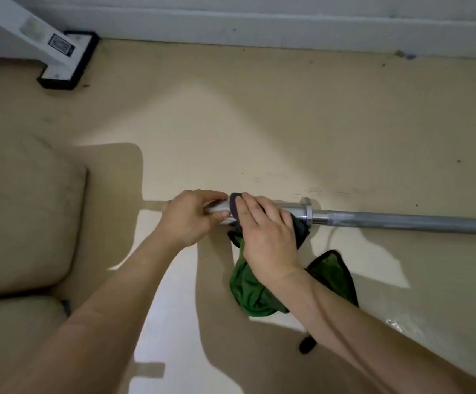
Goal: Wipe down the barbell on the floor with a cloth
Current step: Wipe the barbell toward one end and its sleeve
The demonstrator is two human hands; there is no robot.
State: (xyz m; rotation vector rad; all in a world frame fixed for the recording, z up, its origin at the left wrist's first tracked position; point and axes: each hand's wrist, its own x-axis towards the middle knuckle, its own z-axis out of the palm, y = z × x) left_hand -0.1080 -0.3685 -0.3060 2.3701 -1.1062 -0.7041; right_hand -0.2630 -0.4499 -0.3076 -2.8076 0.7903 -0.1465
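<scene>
**Barbell sleeve being wiped at mid-frame**

The barbell (401,221) is lying on the floor (259,123), running from the middle of the frame out past the right edge. Its grey shaft is stretching right, and its shiny collar (306,213) is sitting just right of centre. The left hand (191,217) is gripping the sleeve's end at centre, with fingers and thumb curled round the metal. The right hand (268,234) is lying just beside it, between the left hand and the collar. Its fingers are nearly straight and are pressing the cloth (248,288) onto the sleeve. The green, dark-edged cloth is draping over the sleeve and trailing down onto the floor under the right wrist, towards lower centre. A beige cushion (26,217) is filling the left edge. A white post (66,64) on a black base is standing at upper left, near the baseboard (288,27) running along the top. A small black object (306,344) is lying on the floor at the lower right, beside the right forearm.
</scene>
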